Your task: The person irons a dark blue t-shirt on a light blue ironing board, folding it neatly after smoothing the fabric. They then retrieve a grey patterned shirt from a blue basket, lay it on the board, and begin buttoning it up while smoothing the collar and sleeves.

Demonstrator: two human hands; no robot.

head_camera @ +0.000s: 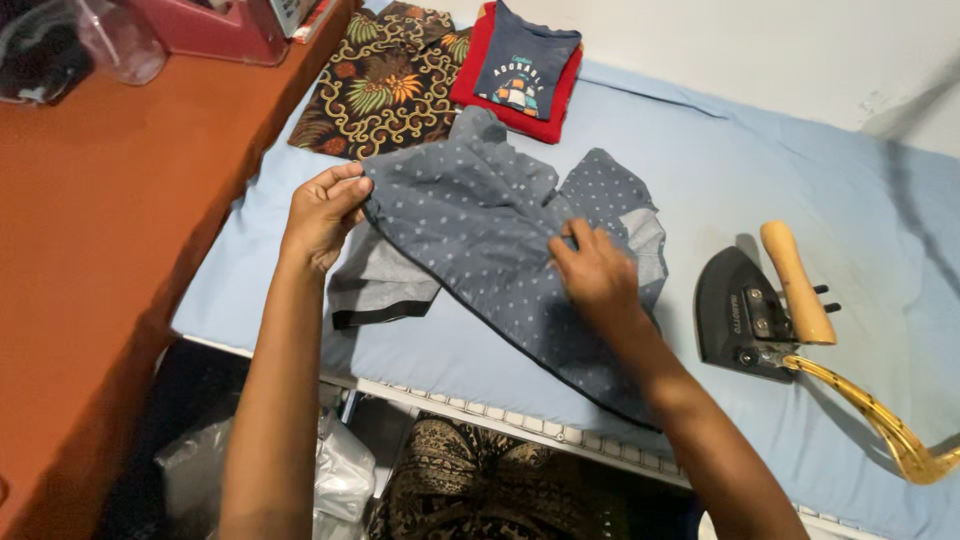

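Far left there's a clear bag and pink box on the orange table. Left hand pinches the dotted grey garment by its edge, right hand presses flat on it, mid-board. Folded clothes behind, iron resting right.

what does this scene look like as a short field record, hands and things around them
surface: blue pad
left hand: pinches the edge of the grey dotted garment
right hand: pressed flat on the same garment
iron: to the right, on the pad, apart from both hands
folded clothes: patterned cloth and red and navy shirts at the far edge
left side: orange table
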